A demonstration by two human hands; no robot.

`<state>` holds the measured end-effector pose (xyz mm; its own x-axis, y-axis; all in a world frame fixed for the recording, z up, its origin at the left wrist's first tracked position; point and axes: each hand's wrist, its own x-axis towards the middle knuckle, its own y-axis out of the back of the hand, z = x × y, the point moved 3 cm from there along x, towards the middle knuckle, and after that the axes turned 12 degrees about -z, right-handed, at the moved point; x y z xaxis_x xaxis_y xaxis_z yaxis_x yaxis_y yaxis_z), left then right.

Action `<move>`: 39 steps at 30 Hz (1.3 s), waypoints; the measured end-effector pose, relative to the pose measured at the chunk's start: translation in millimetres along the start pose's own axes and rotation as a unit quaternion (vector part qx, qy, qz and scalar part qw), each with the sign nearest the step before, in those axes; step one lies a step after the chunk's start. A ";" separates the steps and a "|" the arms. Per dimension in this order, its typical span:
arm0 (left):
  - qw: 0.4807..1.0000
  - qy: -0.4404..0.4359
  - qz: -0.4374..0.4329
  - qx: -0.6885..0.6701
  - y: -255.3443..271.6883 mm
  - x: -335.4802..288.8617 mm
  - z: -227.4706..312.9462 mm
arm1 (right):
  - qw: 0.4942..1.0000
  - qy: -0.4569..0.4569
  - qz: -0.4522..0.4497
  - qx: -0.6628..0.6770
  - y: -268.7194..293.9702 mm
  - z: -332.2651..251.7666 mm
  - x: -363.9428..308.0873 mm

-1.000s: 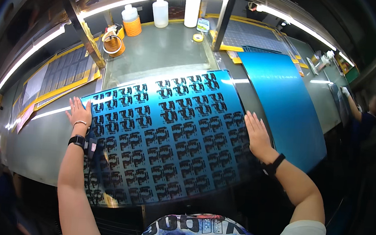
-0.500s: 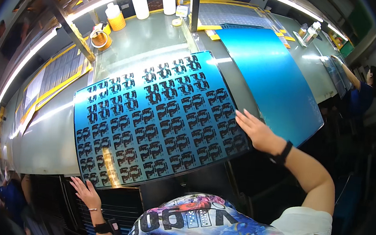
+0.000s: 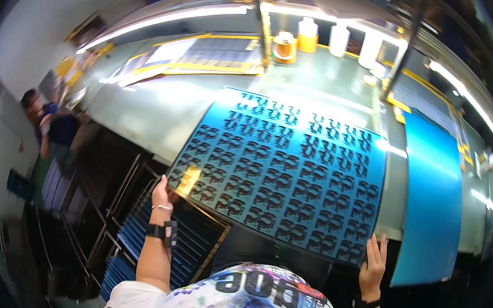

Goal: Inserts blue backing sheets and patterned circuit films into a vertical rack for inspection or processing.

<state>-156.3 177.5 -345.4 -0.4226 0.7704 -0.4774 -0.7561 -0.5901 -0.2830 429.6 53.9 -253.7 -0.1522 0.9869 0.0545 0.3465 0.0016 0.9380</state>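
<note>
A blue panel printed with rows of black patterns lies on the pale worktable, its near edge jutting over the table's front. My left hand grips its near left corner, the thumb side up and some fingers hidden underneath. Beside the near right corner is my right hand, fingers stretched out along the edge and seemingly against it. A plain blue sheet lies to the right, separated from the panel by a strip of table.
Below the table's front edge at left stands a slotted rack with blue sheets. Bottles and an orange-labelled can stand at the back. Yellow-edged sheets lie at back left. Another person is at far left.
My view has swung to the left, so the table appears shifted right. My left hand has gone from flat beside the panel's near left corner to holding it. My right hand moved to the near right corner.
</note>
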 end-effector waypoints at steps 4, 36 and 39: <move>0.995 -0.001 0.043 0.088 14.0 -6.3 3.4 | 0.999 -0.004 0.032 0.011 -15.6 2.2 7.2; 0.384 -0.472 -0.395 0.688 -246.2 -195.4 -143.9 | 0.996 0.040 -0.039 -0.069 -37.9 16.3 -9.3; 0.448 -0.509 -0.332 0.656 -234.9 -189.5 -128.4 | 0.996 0.072 -0.034 -0.030 -35.2 19.5 -24.9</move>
<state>165.5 139.1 -295.3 0.6088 0.7759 0.1654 -0.2453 -0.0142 0.9693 439.3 32.4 -294.7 -0.3056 0.9515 0.0350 0.2749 0.0530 0.9600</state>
